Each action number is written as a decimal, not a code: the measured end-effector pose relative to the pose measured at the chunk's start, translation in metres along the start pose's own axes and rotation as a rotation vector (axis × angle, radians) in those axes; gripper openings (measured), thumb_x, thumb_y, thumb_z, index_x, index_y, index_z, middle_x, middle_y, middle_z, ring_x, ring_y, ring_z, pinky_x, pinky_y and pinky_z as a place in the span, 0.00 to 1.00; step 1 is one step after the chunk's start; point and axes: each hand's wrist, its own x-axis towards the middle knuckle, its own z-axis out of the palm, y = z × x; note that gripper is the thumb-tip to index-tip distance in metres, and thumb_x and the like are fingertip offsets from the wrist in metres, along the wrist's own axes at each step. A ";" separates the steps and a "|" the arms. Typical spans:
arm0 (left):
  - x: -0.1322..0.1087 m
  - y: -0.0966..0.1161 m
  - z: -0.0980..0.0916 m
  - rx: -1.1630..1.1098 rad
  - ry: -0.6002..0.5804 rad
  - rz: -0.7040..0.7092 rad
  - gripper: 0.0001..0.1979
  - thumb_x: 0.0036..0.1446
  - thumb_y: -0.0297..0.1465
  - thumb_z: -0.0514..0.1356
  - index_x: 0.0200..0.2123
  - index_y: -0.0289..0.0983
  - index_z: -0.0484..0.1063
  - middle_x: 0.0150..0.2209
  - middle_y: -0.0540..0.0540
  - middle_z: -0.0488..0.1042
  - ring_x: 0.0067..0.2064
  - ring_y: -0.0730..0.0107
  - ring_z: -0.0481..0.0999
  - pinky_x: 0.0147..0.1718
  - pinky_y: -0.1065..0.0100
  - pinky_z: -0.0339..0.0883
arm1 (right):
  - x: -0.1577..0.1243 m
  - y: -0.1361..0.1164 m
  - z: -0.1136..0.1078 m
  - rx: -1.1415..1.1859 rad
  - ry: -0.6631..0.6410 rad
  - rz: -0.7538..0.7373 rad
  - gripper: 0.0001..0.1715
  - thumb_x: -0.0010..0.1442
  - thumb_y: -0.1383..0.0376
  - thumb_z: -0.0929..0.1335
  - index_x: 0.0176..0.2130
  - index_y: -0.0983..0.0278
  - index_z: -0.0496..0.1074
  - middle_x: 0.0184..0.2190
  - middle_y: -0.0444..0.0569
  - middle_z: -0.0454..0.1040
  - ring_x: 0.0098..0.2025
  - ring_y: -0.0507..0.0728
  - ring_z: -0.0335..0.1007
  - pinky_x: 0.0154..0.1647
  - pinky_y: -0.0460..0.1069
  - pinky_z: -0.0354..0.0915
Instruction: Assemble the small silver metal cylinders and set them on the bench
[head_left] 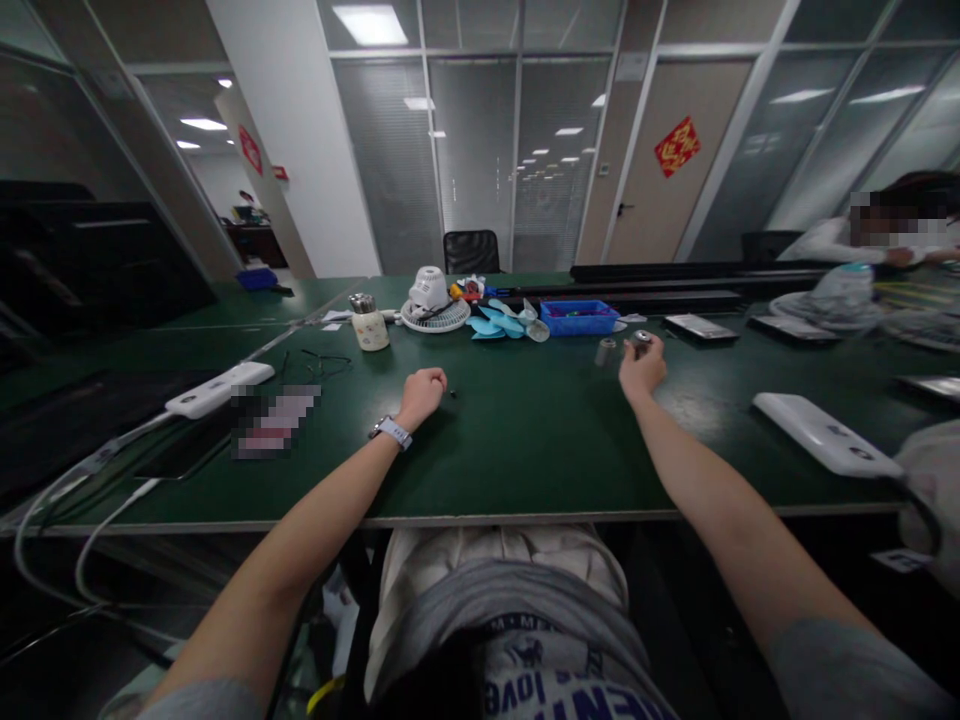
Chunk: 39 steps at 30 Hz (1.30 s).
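Note:
My left hand [421, 397] rests on the green table, its fingers curled into a loose fist; what is inside it, if anything, is hidden. Just right of its knuckles lies a tiny dark piece [452, 394], too small to name. Farther right, my right hand [645, 370] is closed with its fingertips around a small silver metal cylinder [642, 342], which looks like a small motor. A similar metal cylinder [606, 350] stands upright on the table, a little left of that hand.
Behind the hands are light-blue fan blades [499, 322], a white fan part with grille [435, 318], a blue tray [579, 318] and a cream bottle [370, 328]. White power strips [825, 433] and cables lie at both sides. Another person [862, 230] sits at far right.

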 end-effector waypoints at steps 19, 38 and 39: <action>-0.001 -0.001 -0.001 -0.005 0.034 0.024 0.11 0.42 0.27 0.46 0.19 0.39 0.67 0.21 0.47 0.70 0.28 0.65 0.69 0.29 0.68 0.55 | -0.012 -0.016 -0.007 -0.054 0.197 -0.134 0.32 0.55 0.70 0.64 0.59 0.67 0.58 0.59 0.62 0.61 0.63 0.62 0.52 0.64 0.61 0.43; -0.002 0.000 -0.001 0.064 0.029 -0.044 0.12 0.45 0.27 0.48 0.21 0.39 0.71 0.24 0.45 0.74 0.29 0.65 0.70 0.28 0.69 0.55 | -0.184 -0.134 0.064 -0.073 -1.193 -0.925 0.39 0.61 0.41 0.58 0.62 0.58 0.62 0.66 0.53 0.54 0.69 0.66 0.43 0.65 0.64 0.43; -0.002 0.000 -0.001 0.064 0.029 -0.047 0.12 0.45 0.27 0.48 0.22 0.39 0.71 0.24 0.45 0.74 0.29 0.65 0.70 0.28 0.69 0.55 | -0.185 -0.134 0.065 -0.063 -1.179 -0.923 0.39 0.61 0.42 0.59 0.62 0.59 0.62 0.65 0.53 0.55 0.68 0.66 0.45 0.65 0.64 0.44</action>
